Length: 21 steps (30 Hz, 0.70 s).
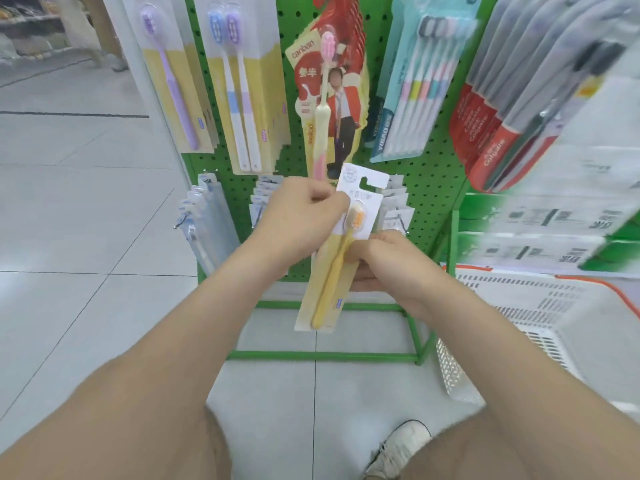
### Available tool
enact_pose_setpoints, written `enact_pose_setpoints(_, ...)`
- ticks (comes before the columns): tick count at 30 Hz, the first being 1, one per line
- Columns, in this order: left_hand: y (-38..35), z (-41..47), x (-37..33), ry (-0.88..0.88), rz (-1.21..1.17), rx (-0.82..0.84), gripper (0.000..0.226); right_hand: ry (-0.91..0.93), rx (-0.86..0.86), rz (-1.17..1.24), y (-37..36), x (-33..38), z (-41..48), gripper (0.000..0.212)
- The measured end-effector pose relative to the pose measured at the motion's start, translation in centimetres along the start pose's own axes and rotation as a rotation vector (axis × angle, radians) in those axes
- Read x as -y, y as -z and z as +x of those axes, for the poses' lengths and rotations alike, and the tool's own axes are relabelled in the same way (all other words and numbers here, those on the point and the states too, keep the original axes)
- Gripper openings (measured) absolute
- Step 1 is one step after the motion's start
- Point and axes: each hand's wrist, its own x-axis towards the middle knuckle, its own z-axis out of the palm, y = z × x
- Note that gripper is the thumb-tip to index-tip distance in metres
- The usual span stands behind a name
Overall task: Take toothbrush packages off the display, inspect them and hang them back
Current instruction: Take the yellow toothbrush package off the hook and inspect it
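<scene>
I hold a toothbrush package [332,271] with a yellow brush on a white and yellow card, off the green pegboard display [433,174] and tilted in front of it. My left hand [298,220] grips the card's upper left edge near the brush head. My right hand [388,265] grips its right side at mid-height, fingers behind the card. Its hang hole at the top is free of any hook.
Purple [169,74], blue-purple [235,84], red [332,95], multi-pack [412,91] and Colgate [495,123] packages hang above. Lower hooks carry white packages [204,216]. A white basket with an orange rim [540,317] stands at the right. My shoe [401,448] is on the tiled floor.
</scene>
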Motion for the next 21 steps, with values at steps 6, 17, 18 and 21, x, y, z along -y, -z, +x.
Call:
enact_pose_setpoints(6,-4.7,1.0,0.9,-0.025,0.097,0.172,0.036,-0.169,-0.066,-0.055,3.9,-2.7,-2.4,0.055)
enact_pose_setpoints(17,-15.3,1.0,0.5,-0.143,0.127,0.437,0.018,0.028,-0.366,-0.103,9.9,-9.6,-4.6,0.039)
enact_pose_setpoints(18,-15.9,1.0,0.4,-0.19,0.203,0.44,0.019,0.006,-0.455,-0.076,10.5,-10.1,-4.6,0.035)
enact_pose_setpoints(21,-17.5,0.9,0.8,-0.342,0.454,0.465,0.021,-0.11,-0.659,-0.207,13.0,-12.6,-3.9,0.026)
